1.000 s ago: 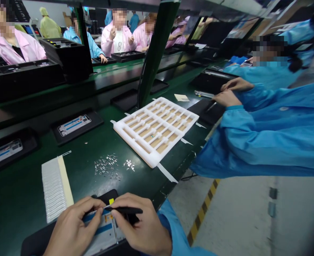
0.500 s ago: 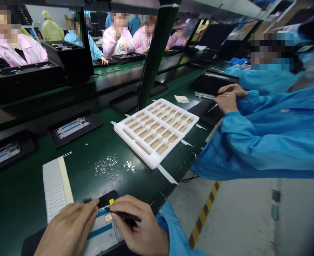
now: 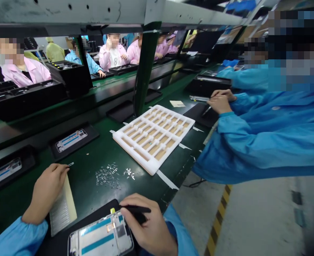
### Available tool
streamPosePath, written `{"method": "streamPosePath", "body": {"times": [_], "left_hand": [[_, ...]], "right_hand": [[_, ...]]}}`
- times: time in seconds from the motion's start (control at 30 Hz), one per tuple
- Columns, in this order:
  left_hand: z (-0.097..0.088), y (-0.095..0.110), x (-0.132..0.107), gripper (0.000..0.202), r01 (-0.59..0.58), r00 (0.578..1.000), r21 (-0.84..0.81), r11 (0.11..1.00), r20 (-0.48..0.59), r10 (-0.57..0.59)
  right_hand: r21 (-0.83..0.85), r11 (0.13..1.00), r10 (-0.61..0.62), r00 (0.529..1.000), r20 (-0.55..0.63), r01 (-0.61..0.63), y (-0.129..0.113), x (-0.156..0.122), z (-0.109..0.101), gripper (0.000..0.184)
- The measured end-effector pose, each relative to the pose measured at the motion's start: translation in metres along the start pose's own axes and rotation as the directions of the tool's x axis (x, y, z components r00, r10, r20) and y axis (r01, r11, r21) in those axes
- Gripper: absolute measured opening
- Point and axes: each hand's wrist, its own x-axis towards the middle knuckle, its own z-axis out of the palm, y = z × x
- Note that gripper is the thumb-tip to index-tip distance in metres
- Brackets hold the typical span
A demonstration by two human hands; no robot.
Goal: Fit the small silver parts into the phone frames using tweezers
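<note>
My right hand [image 3: 148, 227] is closed around black tweezers [image 3: 135, 209], their tip at the top edge of a phone frame [image 3: 100, 240] lying in a black tray [image 3: 66, 234] at the bench's near edge. My left hand [image 3: 46, 190] rests on the top end of a white strip pad [image 3: 62, 206] to the left, fingers curled over it; whether it holds anything is hidden. A scatter of small metal parts [image 3: 107, 174] lies on the green bench just beyond.
A white foam tray [image 3: 154, 137] with several slots sits mid-bench. Black trays with phone frames [image 3: 71, 139] ride a conveyor behind. A co-worker in a blue sleeve [image 3: 253, 142] works at right, hands [image 3: 221, 101] on a tray. Other people sit across.
My left hand left the phone frame and moved up-left onto the white strip pad. The view tilted up. My right hand stays with the tweezers at the frame's top edge.
</note>
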Motion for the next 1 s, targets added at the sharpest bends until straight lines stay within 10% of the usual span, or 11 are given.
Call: {"method": "streamPosePath", "body": {"times": [0.47, 1.0], "left_hand": [[0.003, -0.013, 0.023, 0.041, -0.201, 0.976, 0.123, 0.972, 0.114, 0.187], [-0.013, -0.019, 0.034, 0.023, 0.016, 0.999, -0.399, 0.917, -0.03, -0.031]], "right_hand": [[-0.029, 0.999, 0.018, 0.999, -0.034, -0.019, 0.012, -0.007, -0.009, 0.014], [0.0, 0.999, 0.039, 0.996, -0.079, -0.039, 0.027, -0.012, -0.013, 0.012]]}}
